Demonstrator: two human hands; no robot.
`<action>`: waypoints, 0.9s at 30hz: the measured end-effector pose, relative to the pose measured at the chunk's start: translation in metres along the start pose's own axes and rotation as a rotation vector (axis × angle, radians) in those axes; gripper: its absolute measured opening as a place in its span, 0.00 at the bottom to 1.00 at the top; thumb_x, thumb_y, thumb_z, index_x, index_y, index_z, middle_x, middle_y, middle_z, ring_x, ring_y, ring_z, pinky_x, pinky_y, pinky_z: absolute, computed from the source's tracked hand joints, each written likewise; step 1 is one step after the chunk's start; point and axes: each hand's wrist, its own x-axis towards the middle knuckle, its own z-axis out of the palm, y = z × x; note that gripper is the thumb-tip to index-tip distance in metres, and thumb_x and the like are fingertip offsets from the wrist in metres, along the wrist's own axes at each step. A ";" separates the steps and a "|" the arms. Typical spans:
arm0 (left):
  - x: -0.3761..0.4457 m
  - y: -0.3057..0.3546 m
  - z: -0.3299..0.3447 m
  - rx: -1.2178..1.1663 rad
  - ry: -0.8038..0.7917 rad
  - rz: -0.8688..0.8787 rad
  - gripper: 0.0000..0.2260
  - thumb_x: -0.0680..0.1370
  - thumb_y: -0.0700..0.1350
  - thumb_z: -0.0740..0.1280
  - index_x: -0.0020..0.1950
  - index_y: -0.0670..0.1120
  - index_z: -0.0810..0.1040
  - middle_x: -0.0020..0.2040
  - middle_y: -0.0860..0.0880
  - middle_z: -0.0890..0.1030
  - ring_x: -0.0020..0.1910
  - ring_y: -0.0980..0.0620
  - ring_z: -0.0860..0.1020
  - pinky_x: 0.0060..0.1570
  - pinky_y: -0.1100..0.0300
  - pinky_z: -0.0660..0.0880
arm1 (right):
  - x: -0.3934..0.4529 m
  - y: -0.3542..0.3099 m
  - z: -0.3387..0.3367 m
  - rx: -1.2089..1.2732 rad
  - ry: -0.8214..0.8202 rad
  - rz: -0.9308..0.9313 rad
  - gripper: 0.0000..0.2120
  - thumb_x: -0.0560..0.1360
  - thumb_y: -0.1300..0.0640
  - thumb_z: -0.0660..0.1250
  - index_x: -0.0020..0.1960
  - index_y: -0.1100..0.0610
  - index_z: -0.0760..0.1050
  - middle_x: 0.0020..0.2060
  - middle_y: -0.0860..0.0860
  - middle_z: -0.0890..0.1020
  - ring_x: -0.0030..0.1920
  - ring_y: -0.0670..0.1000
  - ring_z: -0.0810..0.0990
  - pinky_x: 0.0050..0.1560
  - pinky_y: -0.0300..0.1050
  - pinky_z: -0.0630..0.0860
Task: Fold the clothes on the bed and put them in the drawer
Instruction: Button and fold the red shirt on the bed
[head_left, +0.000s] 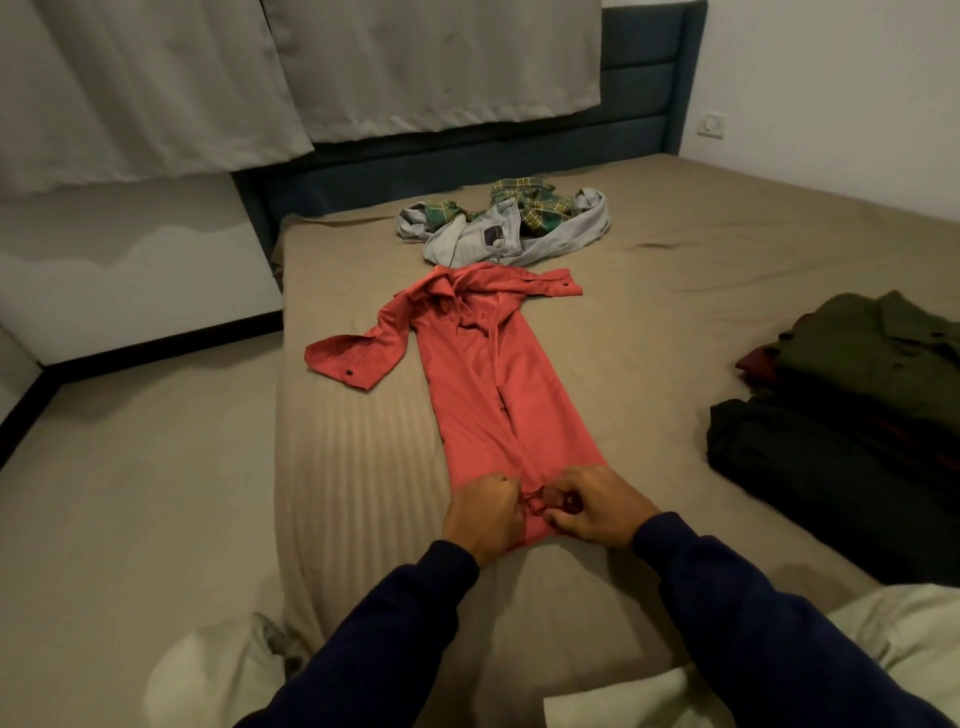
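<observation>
I see the red shirt (478, 384) lying long and narrow in the middle of the bed (675, 291), collar at the far end, hem at the near end. The hem itself is partly hidden under my two hands. My left hand (483, 519) has its fingers curled and grips the near left corner of the hem. My right hand (597, 506) pinches the bunched cloth at the near right corner; the fingertips are buried in the folds, so I cannot make out exactly how they sit. One sleeve of the shirt sticks out to the left, the other lies across the far end toward the right.

Farther away there is a heap of loose clothes (506, 221): I count one grey piece and one green checked piece, tangled together, and I cannot tell if more lies under them.

On the right there is a stack of folded clothes (852, 395), cut off by the picture edge. I can count one olive piece on top, a dark red one peeking out, and at least one black one below; the dark layers are hard to separate.

No drawer is visible here.
</observation>
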 end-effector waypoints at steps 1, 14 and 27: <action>0.001 -0.002 0.001 0.016 -0.007 -0.003 0.06 0.77 0.44 0.62 0.45 0.42 0.75 0.47 0.41 0.80 0.45 0.40 0.78 0.40 0.51 0.63 | 0.000 0.000 -0.001 -0.005 -0.007 0.000 0.09 0.74 0.47 0.67 0.47 0.51 0.81 0.38 0.44 0.77 0.37 0.46 0.73 0.42 0.48 0.74; 0.028 -0.035 -0.027 -0.128 -0.006 0.029 0.17 0.70 0.56 0.64 0.31 0.43 0.74 0.28 0.47 0.75 0.28 0.48 0.72 0.28 0.56 0.65 | 0.042 -0.007 -0.013 0.072 0.033 0.183 0.19 0.76 0.41 0.64 0.33 0.52 0.72 0.29 0.49 0.76 0.32 0.50 0.74 0.37 0.50 0.72; 0.260 -0.161 -0.033 -0.111 0.027 -0.321 0.10 0.78 0.45 0.65 0.55 0.40 0.78 0.56 0.39 0.80 0.56 0.39 0.77 0.52 0.49 0.71 | 0.175 -0.022 0.027 0.045 0.163 0.536 0.16 0.83 0.45 0.57 0.61 0.55 0.73 0.60 0.55 0.78 0.61 0.58 0.77 0.55 0.50 0.74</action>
